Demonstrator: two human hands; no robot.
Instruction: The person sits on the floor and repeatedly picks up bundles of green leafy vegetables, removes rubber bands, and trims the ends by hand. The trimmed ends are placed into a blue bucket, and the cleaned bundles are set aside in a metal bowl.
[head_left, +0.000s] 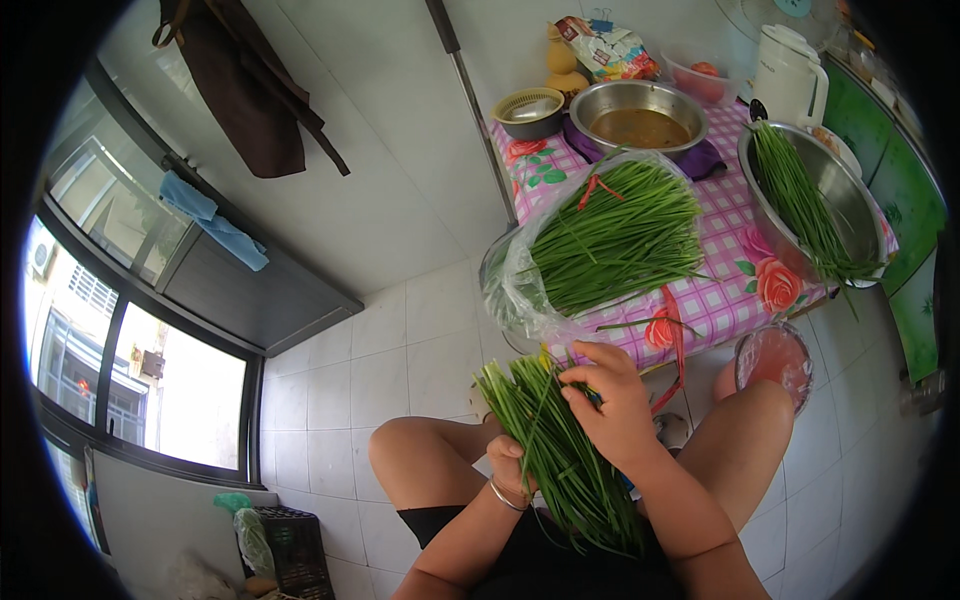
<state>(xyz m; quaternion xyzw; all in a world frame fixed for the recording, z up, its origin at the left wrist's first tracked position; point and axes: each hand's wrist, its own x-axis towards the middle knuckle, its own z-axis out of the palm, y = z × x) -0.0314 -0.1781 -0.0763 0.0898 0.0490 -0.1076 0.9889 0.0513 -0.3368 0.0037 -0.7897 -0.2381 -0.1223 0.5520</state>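
Observation:
A thick bunch of green chives (559, 442) lies slanted over my lap, its pale cut ends up and to the left. My left hand (511, 463), with a silver bangle at the wrist, grips the bunch from its left side. At the cut ends, the thumb and fingers of my right hand (606, 397) pinch at a strand or two. Beyond my hands, a larger pile of chives (615, 232) rests in an open clear plastic bag (517, 289) on the table. More chives (799, 199) lean in a steel basin (862, 217) at the right, tips hanging over its rim.
On the checked tablecloth (720, 307) stand a steel bowl of brownish liquid (641, 127), a small colander (529, 109) and a white kettle (787, 75). A red ribbon (679, 345) hangs off the near edge. Below, a pink bin (772, 367) stands by my right knee.

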